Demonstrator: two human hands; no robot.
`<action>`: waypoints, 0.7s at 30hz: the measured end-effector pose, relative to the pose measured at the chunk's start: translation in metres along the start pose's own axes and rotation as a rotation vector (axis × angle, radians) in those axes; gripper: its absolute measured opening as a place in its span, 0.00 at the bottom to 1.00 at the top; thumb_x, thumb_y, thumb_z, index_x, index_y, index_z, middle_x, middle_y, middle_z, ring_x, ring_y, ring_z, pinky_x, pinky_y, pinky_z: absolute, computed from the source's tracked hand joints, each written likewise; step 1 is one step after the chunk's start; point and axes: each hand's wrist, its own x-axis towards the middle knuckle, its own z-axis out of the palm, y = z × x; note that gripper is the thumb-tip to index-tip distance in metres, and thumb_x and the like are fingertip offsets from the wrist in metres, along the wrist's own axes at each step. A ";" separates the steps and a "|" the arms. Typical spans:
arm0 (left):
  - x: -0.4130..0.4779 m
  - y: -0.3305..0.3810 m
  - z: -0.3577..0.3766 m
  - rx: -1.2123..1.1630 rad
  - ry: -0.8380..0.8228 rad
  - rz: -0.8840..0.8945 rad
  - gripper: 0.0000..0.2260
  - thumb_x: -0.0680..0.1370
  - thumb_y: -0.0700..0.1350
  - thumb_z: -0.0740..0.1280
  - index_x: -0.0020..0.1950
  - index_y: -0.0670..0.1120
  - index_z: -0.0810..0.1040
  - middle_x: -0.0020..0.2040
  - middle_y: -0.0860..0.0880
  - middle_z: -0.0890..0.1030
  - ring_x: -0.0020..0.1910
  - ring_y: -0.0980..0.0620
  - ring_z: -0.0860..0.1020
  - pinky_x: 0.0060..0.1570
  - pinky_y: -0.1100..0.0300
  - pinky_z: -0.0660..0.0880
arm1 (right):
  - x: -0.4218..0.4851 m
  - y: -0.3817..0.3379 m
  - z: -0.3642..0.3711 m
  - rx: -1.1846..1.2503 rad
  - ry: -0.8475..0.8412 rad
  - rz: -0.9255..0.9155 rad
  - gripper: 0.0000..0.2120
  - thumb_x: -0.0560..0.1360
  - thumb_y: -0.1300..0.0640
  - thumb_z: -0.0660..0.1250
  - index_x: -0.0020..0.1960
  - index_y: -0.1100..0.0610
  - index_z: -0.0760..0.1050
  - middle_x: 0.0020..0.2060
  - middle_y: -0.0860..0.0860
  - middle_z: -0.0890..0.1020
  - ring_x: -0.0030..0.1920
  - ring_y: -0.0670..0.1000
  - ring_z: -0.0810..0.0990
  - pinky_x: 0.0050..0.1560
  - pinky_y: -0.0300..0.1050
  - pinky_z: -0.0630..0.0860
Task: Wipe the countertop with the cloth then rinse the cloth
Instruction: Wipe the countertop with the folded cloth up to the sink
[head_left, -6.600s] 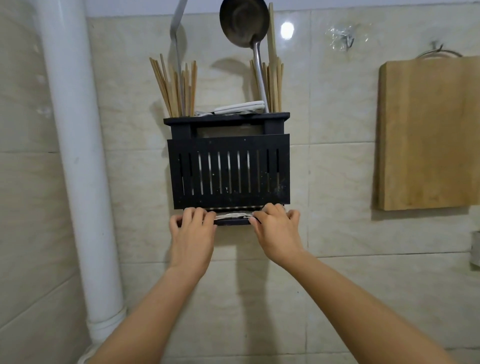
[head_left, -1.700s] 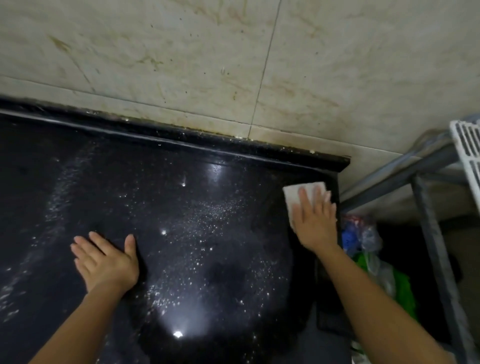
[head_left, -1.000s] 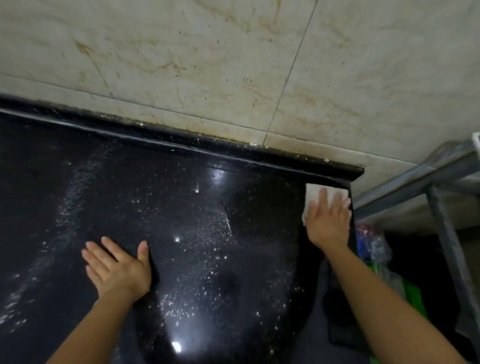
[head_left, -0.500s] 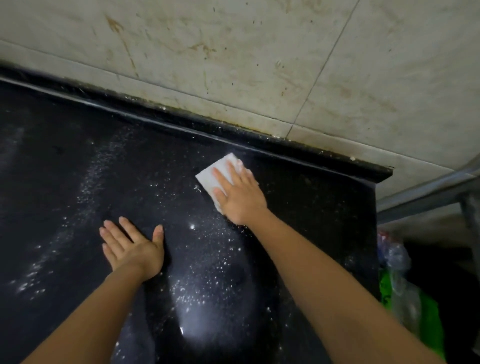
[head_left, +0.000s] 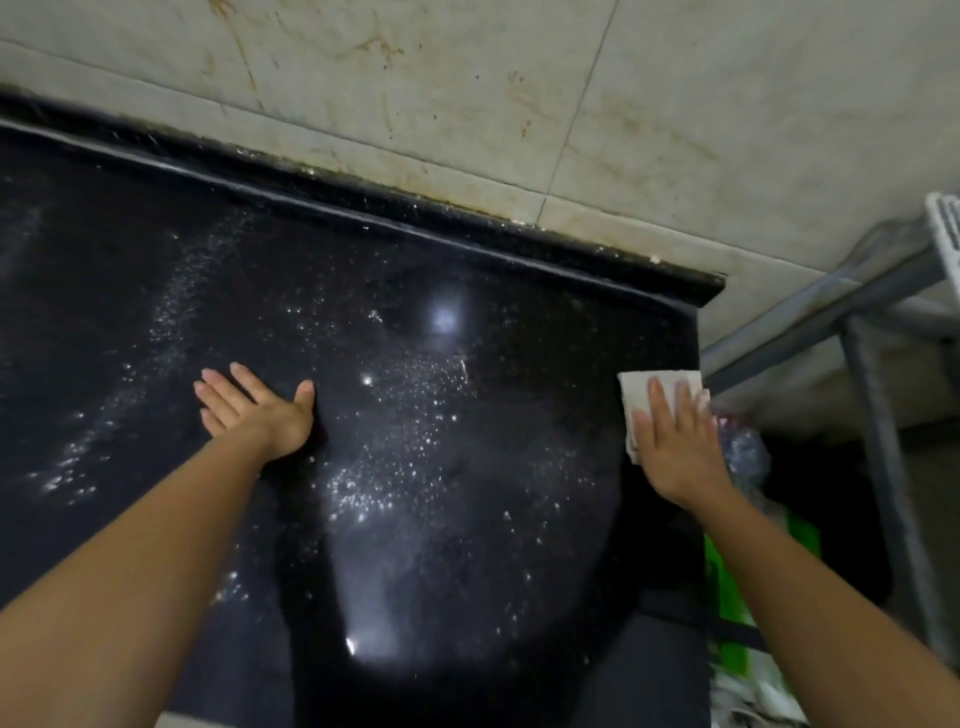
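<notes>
While pressed flat at right edge of black surface (head_left: 104, 270), nr back corner: white cloth (head_left: 635, 397) under right hand (head_left: 675, 447), fingers straight. Left hand (head_left: 254, 413) palm-down mid-surface, fingers spread, holding nothing. White specks (head_left: 374, 488) btwn hands.

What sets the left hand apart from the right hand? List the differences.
The left hand lies bare on the countertop; the right hand presses a white cloth under its fingers. The left hand sits near the middle of the countertop; the right hand is at its right edge. The left hand's thumb is splayed wide; the right hand's fingers lie close together. Both are flat, palm down, with straight fingers.
</notes>
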 end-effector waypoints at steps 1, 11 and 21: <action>-0.004 -0.004 -0.004 -0.034 0.001 0.029 0.36 0.80 0.63 0.45 0.77 0.41 0.37 0.76 0.39 0.34 0.75 0.43 0.34 0.73 0.50 0.35 | -0.013 0.004 0.006 -0.007 -0.005 -0.012 0.31 0.79 0.40 0.39 0.79 0.52 0.45 0.78 0.57 0.46 0.77 0.59 0.43 0.74 0.56 0.40; -0.152 -0.086 0.081 -0.001 0.228 0.573 0.31 0.81 0.56 0.50 0.78 0.40 0.46 0.78 0.42 0.44 0.77 0.47 0.39 0.73 0.50 0.36 | -0.157 0.002 0.045 -0.008 -0.121 -0.074 0.34 0.68 0.35 0.24 0.69 0.49 0.25 0.77 0.56 0.37 0.76 0.58 0.34 0.74 0.51 0.34; -0.201 -0.157 0.110 0.085 0.122 0.483 0.40 0.75 0.66 0.43 0.76 0.40 0.35 0.75 0.40 0.32 0.73 0.46 0.29 0.72 0.51 0.32 | -0.305 0.018 0.080 -0.040 -0.148 -0.247 0.31 0.73 0.35 0.24 0.74 0.41 0.31 0.73 0.48 0.29 0.73 0.50 0.26 0.72 0.44 0.30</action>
